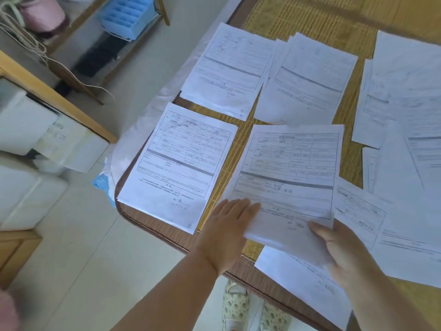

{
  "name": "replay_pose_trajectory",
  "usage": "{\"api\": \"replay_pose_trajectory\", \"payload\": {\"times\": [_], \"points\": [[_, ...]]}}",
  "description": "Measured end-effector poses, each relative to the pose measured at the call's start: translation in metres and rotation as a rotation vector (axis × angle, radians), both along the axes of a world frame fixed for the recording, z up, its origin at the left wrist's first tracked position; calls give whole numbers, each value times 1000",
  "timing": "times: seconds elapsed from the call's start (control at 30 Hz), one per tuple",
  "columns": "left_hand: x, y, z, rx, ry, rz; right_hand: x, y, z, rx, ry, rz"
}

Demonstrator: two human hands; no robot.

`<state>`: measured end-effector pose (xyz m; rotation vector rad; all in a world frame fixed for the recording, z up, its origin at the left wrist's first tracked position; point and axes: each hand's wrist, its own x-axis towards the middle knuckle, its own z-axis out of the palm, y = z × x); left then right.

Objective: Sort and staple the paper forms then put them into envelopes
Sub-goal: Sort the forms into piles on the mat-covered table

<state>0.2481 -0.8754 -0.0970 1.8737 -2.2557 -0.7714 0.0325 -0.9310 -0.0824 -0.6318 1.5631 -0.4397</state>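
Surface: tabletop point(238, 266) with a brown rounded edge, covered by a yellow woven mat point(310, 17); pale tiled floor point(100, 271) to its left.

Item 1: stack of white printed paper forms with grid tables point(181, 163), lying flat at the near left corner of the tabletop.

Item 2: second white form stack point(229, 68), beyond item 1, near the far left edge.

Item 3: fanned white form stack point(307, 77), just right of item 2, overlapping its edge.

Item 4: loose overlapping white forms point(401, 96), spread over the right part of the mat, blurred.

Item 5: held sheaf of white forms point(288, 173), near centre, its near end lifted off the mat.

Left hand point(229, 225): fingers straight and together, laid flat against the sheaf's near left corner.

Right hand point(343, 254): thumb on top, fingers beneath, clamped on the sheaf's near right corner.

Item 6: white sheet point(300, 280) under the right hand, overhanging the near edge.

Background: blue plastic compartment tray point(128, 15) on a wooden rack, far left; patterned slippers point(235, 304) on the floor below the tabletop.
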Motion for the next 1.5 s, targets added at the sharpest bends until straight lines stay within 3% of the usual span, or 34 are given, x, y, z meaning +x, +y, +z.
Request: {"api": "replay_pose_trajectory", "payload": {"times": [0.13,0.23,0.33,0.5,0.6,0.77,0.9,0.97,1.13,1.27,1.37,1.5], "points": [[17,-11,35,-212,-21,-28,23,1,34,-168,-181,105],[58,-11,49,-232,-132,-59,68,-4,41,-222,-180,160],[108,-1,47,-154,-290,-54,125,-2,27,-207,-155,152],[181,6,13,32,-375,-53,203,4,-16,-109,-104,195],[204,7,-16,205,-375,-86,218,9,-40,-107,85,294],[204,-5,-22,384,-405,-150,162,33,-49,-221,374,253],[175,-17,-11,170,-336,-164,84,60,-48,-159,571,81],[144,-18,-17,31,-193,-199,44,73,-49,-113,690,15],[16,-11,-26,-3,63,-371,-46,91,-47,-53,818,-152],[-78,6,-44,46,111,-476,-99,88,-45,-64,782,-148],[-120,16,-58,138,-33,-500,-132,86,-49,-89,678,-96],[-140,28,-88,107,-166,-468,-161,87,-52,-110,477,-95]]}}
